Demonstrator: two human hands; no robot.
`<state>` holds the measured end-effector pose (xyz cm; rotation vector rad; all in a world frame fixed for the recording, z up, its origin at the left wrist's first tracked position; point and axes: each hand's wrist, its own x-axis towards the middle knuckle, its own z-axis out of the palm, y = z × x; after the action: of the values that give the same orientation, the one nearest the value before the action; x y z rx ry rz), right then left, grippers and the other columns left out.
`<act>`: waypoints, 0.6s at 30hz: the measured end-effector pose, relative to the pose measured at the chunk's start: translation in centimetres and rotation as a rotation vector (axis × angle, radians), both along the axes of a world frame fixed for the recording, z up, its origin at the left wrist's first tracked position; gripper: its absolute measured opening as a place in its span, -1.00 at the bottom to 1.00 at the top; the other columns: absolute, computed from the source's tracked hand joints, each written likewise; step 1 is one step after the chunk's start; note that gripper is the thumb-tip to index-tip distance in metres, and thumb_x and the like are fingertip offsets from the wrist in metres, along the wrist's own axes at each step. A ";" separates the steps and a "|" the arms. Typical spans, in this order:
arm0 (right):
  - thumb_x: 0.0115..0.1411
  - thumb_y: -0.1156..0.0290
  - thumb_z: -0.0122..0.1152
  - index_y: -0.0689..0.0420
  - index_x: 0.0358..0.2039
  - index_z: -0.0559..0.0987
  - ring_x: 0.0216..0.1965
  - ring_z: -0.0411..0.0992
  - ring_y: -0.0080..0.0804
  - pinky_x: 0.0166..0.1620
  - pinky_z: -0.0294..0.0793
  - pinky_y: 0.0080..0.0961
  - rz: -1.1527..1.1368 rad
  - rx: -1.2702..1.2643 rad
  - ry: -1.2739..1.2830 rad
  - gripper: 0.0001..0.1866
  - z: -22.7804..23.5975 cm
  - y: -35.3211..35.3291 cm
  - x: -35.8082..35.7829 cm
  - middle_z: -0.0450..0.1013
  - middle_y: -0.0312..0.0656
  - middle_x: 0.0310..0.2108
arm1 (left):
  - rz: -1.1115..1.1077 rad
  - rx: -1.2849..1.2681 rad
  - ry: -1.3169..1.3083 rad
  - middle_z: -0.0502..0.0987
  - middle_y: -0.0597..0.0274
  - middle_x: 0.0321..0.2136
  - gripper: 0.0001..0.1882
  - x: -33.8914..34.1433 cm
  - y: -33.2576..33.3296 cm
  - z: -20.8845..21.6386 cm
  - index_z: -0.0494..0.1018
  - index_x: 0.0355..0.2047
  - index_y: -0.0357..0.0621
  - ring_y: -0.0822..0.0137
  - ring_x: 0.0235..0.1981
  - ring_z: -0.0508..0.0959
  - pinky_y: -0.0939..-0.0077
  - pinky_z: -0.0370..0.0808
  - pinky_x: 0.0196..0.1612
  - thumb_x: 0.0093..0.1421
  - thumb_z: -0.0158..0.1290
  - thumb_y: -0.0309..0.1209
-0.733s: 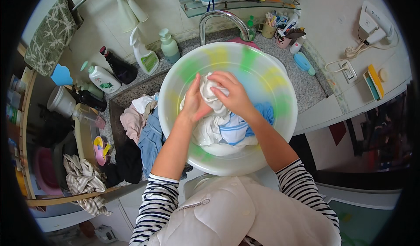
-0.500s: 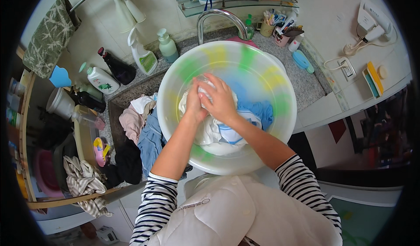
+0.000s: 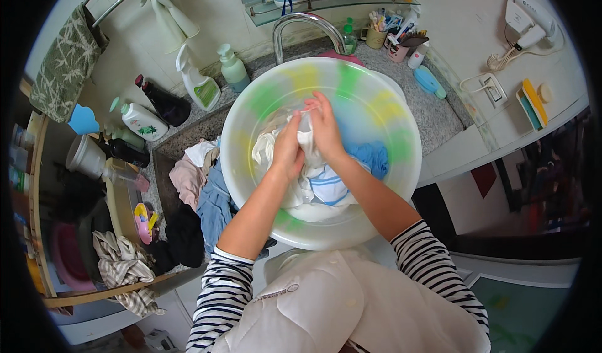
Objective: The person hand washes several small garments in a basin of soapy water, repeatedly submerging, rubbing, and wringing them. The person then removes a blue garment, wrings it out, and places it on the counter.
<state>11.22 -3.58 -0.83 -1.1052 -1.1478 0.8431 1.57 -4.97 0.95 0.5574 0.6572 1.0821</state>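
A large white plastic basin (image 3: 401, 165) with green, yellow and blue patches sits over the sink. Wet laundry lies inside: a white cloth (image 3: 308, 141), a white garment with blue stripes (image 3: 329, 188) and a blue piece (image 3: 375, 157). My left hand (image 3: 287, 153) and my right hand (image 3: 325, 127) are pressed close together at the middle of the basin. Both grip the bunched white cloth between them.
A chrome tap (image 3: 307, 21) arches over the basin's far rim. Bottles stand at the back left: a spray bottle (image 3: 199, 84), a green pump bottle (image 3: 233, 69), a dark bottle (image 3: 164, 105). A pile of clothes (image 3: 197, 193) lies left of the basin. Toiletries (image 3: 401, 39) crowd the right counter.
My two hands have moved toward the far side of the basin and closed in together, bunching the white cloth tighter between them.
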 end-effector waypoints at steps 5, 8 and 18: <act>0.01 0.36 0.16 0.18 0.04 0.22 0.01 0.24 -0.17 0.06 0.20 -0.31 0.045 0.131 -0.270 -0.42 0.2 -2.0 -2.9 0.19 0.02 0.02 | 0.156 -0.027 -0.075 0.42 0.12 -0.12 -0.58 -2.0 0.9 -1.4 0.24 0.04 -0.23 0.28 -0.11 0.44 0.36 0.45 -0.11 0.30 -0.21 -0.20; -0.03 0.43 0.19 0.19 -0.03 0.29 -0.05 0.29 -0.29 0.02 0.25 -0.40 0.254 0.033 0.001 -0.48 0.6 -1.4 -2.2 0.28 -0.07 -0.06 | 0.180 0.014 -0.029 0.40 0.14 -0.09 -0.53 -2.0 1.3 -2.4 0.21 0.06 -0.22 0.29 -0.08 0.43 0.38 0.40 -0.04 0.29 -0.19 -0.14; 0.13 0.50 0.08 0.23 -0.22 0.44 -0.15 0.34 -0.54 -0.06 0.32 -0.57 0.194 0.082 -0.007 -0.81 2.4 -0.9 0.9 0.42 -0.22 -0.20 | -0.037 0.084 0.453 0.41 0.31 -0.41 -0.40 -0.9 -0.2 1.4 0.29 0.01 -0.17 0.53 -0.52 0.33 0.63 0.24 -0.52 0.24 -0.27 0.10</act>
<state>12.17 -4.43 1.58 -0.9408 -1.2988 0.9333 0.71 -5.16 2.34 0.8974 0.9927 0.9570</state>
